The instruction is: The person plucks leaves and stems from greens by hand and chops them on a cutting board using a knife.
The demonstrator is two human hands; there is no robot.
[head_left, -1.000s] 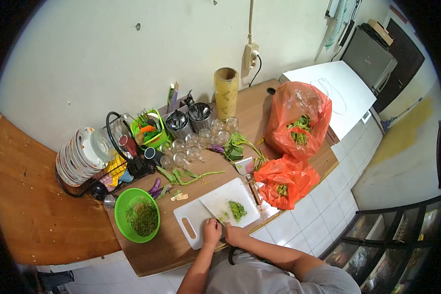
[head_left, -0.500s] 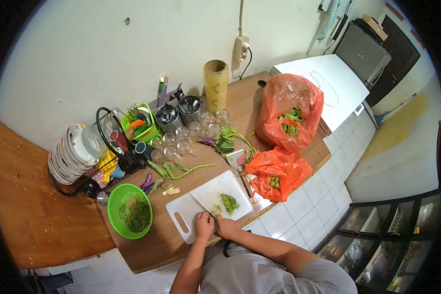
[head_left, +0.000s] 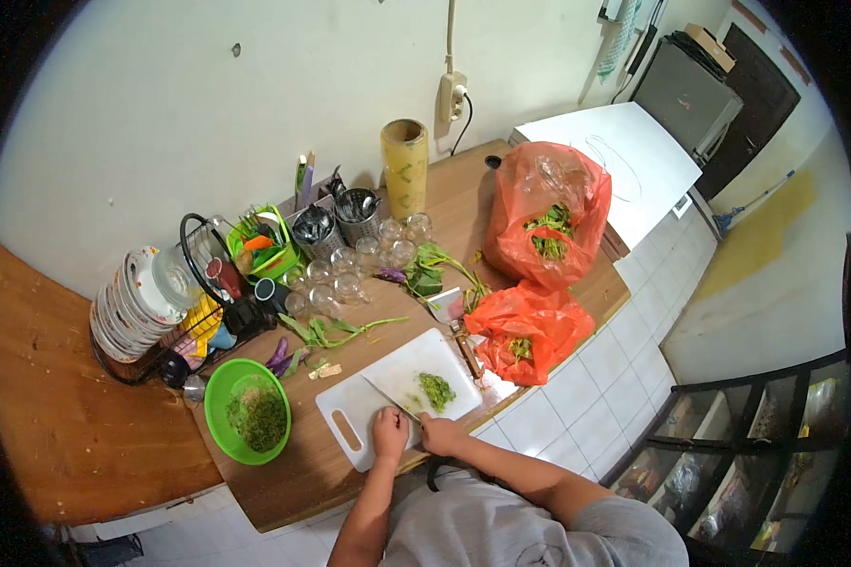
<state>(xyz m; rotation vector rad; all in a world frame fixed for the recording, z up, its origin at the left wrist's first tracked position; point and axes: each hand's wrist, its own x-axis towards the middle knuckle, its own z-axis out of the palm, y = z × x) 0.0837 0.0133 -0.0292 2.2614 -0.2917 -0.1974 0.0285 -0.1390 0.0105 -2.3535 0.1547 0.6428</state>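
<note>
A white cutting board (head_left: 353, 397) lies near the table's front edge, with a heap of chopped greens (head_left: 437, 390) on its right part. My right hand (head_left: 442, 437) is closed around the handle of a knife (head_left: 388, 395), whose blade points away to the left across the board. Close beside the blade, my left hand (head_left: 390, 435) rests on the board with its fingers curled; what they hold, if anything, is hidden. A few small green bits lie between the knife and the heap. To the left stands a green bowl (head_left: 213, 416) holding chopped greens.
Two red plastic bags (head_left: 577, 257) with leafy greens sit at the right. Behind the board are leafy stems (head_left: 336, 331), upturned glasses (head_left: 347, 286), cutlery holders (head_left: 357, 227) and a yellow roll (head_left: 405, 180). A dish rack (head_left: 142, 371) with plates stands at the left.
The whole view has shifted slightly. Both hands and the knife keep nearly the same place on the board, and the heap of greens looks much the same.
</note>
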